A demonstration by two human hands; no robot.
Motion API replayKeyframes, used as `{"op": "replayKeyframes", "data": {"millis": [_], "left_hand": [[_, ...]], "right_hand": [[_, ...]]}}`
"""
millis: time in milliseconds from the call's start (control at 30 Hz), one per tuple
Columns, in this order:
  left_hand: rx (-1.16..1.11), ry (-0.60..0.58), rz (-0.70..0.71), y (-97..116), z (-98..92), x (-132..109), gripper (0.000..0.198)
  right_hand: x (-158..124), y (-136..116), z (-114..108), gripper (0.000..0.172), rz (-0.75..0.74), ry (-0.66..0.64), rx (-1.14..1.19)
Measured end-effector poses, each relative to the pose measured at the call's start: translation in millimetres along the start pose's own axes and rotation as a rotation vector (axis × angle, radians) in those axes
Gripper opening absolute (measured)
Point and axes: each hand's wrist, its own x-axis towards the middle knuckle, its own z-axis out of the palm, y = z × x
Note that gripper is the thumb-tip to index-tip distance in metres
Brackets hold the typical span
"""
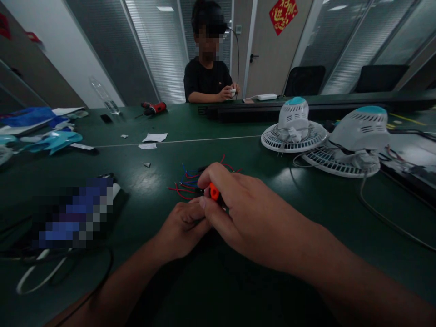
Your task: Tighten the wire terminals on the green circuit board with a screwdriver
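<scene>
My right hand (254, 213) is closed around a small object with a bright orange end (214, 192); the rest of it is hidden in my fingers, so its kind does not show. My left hand (182, 227) meets it from the left, its fingers pinched together just below the orange end. Whatever the left fingertips hold is covered. Just beyond both hands, several thin red and blue wires (187, 184) with bare tips lie spread on the green table (146, 181).
Two white fan heads (293, 120) with grilles stand at the right, a cable trailing from one. At left lies a blurred-out device (76, 211) with cables. Paper scraps (156, 137), a red power tool (155, 108) and a bottle (104, 95) are farther back. A person (207, 79) sits opposite.
</scene>
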Motion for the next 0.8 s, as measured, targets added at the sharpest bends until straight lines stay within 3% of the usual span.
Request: {"op": "replayKeyframes", "data": {"millis": [433,800], "left_hand": [[-0.118,0.115,0.057,-3,3.8,2,0.02],[-0.092,0.141,-0.061,-4,4.7,2,0.027]], "right_hand": [[6,6,5,0.025,-0.028,0.026,0.021],[7,8,13,0.029,-0.059,0.258,-0.057]]}}
